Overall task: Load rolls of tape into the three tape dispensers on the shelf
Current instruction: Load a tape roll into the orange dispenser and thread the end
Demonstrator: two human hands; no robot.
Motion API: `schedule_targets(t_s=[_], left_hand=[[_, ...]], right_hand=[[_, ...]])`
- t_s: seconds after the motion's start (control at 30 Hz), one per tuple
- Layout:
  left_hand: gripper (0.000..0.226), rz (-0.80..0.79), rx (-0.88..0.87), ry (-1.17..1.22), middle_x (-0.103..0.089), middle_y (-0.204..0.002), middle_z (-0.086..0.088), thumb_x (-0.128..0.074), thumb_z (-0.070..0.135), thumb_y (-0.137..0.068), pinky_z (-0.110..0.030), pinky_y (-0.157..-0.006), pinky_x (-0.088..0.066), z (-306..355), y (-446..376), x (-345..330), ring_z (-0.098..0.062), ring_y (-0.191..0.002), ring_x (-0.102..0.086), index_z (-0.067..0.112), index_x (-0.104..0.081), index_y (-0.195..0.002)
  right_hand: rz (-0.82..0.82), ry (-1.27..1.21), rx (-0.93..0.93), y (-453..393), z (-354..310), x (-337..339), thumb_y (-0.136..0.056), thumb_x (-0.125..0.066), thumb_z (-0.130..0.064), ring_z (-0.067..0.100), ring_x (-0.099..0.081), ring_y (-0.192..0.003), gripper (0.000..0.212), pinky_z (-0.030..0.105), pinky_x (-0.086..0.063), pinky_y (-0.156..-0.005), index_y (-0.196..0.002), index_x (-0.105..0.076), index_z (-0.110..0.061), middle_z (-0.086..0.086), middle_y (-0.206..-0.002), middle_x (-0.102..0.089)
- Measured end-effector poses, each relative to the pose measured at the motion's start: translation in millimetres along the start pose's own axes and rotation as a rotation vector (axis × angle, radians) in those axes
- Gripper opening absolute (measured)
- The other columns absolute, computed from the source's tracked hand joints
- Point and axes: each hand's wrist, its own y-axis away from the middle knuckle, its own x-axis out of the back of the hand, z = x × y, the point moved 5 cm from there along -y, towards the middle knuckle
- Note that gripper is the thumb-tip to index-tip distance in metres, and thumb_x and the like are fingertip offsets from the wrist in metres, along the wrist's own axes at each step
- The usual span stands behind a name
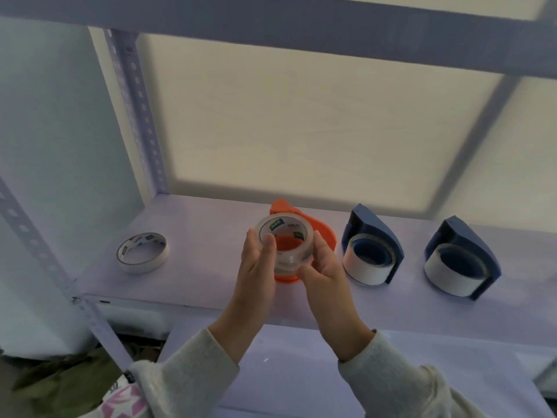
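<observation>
- The left hand (pixel 256 263) and the right hand (pixel 321 267) hold a clear roll (pixel 283 239) between them, fingers curved on its two sides.
- The roll is in front of the orange dispenser (pixel 319 233), which stands on the shelf (pixel 211 285); I cannot tell if it sits inside yet.
- The core has a green label and some print, too blurred to read.
- Two blue dispensers (pixel 373 239) (pixel 464 254) stand to the right, each with a white roll inside.
- A white roll (pixel 141 251) lies to the left, well apart; its inner print is unreadable.
</observation>
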Motion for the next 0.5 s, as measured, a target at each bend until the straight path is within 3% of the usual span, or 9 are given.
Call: schedule_targets(t_s=[0.07,0.1,0.17,0.23,0.27,0.37,0.43,0.5], left_hand=[[0.031,-0.014,-0.012,-0.027,-0.061,-0.118,0.002,-0.038,0.05,-0.094,-0.022,-0.09,-0.048,-5,-2,0,-0.007,-0.113,-0.058,0.033,-0.048,-0.118],[0.029,-0.012,-0.005,-0.031,-0.06,-0.118,0.002,-0.038,0.051,-0.093,-0.021,-0.088,-0.048,-6,-3,1,-0.008,-0.113,-0.058,0.035,-0.047,-0.116],[0.028,-0.007,0.019,-0.029,-0.057,-0.121,0.006,-0.036,0.053,-0.091,-0.017,-0.085,-0.047,-9,-2,0,-0.005,-0.113,-0.055,0.04,-0.045,-0.114],[0.05,-0.004,0.073,-0.037,-0.05,-0.127,0.011,-0.035,0.056,-0.091,-0.014,-0.089,-0.042,-14,0,-3,0.001,-0.114,-0.049,0.027,-0.037,-0.132],[0.049,0.004,0.092,-0.054,-0.048,-0.121,0.018,-0.033,0.053,-0.093,-0.008,-0.085,-0.039,-16,2,-4,0.008,-0.108,-0.047,0.027,-0.032,-0.135],[0.026,0.029,0.111,-0.099,-0.04,-0.102,0.035,-0.03,0.044,-0.096,-0.003,-0.075,-0.033,-19,6,-6,0.025,-0.091,-0.041,0.037,-0.026,-0.121],[0.026,0.034,0.114,-0.118,-0.037,-0.1,0.036,-0.031,0.042,-0.097,-0.004,-0.077,-0.031,-21,6,-6,0.026,-0.09,-0.04,0.036,-0.031,-0.122],[0.012,0.054,0.14,-0.104,-0.039,-0.099,0.034,-0.032,0.039,-0.098,-0.003,-0.074,-0.035,-20,4,-1,0.031,-0.083,-0.044,0.041,-0.04,-0.106]], right_hand=[[0.007,-0.01,-0.02,0,5,0,-0.088,-0.055,0.006,0.016,-0.055,-0.123,0.063,0.04,-0.049,-0.103,-0.14,-0.044,-0.026,-0.004,-0.131,-0.059],[0.01,-0.013,-0.023,0,7,0,-0.088,-0.055,0.006,0.014,-0.055,-0.123,0.063,0.038,-0.049,-0.102,-0.14,-0.043,-0.026,-0.005,-0.13,-0.059],[0.016,-0.013,-0.041,-2,10,2,-0.088,-0.054,0.007,0.013,-0.058,-0.119,0.062,0.034,-0.051,-0.1,-0.139,-0.044,-0.026,-0.006,-0.127,-0.061],[0.022,-0.022,-0.09,-3,19,6,-0.088,-0.054,0.004,0.015,-0.06,-0.117,0.06,0.036,-0.053,-0.097,-0.14,-0.043,-0.024,-0.004,-0.126,-0.062],[0.026,-0.014,-0.11,-2,23,7,-0.089,-0.054,0.002,0.015,-0.06,-0.116,0.059,0.037,-0.053,-0.097,-0.141,-0.043,-0.024,-0.003,-0.127,-0.062],[0.021,0.017,-0.119,2,31,8,-0.088,-0.055,0.001,0.014,-0.06,-0.116,0.059,0.036,-0.052,-0.099,-0.138,-0.045,-0.028,-0.007,-0.125,-0.062],[0.005,0.054,-0.125,1,31,10,-0.088,-0.055,0.001,0.011,-0.059,-0.115,0.057,0.034,-0.052,-0.098,-0.135,-0.047,-0.031,-0.011,-0.122,-0.063],[0.04,0.133,-0.094,-5,21,18,-0.088,-0.057,-0.004,0.008,-0.06,-0.114,0.053,0.033,-0.052,-0.098,-0.132,-0.049,-0.031,-0.012,-0.122,-0.063]])
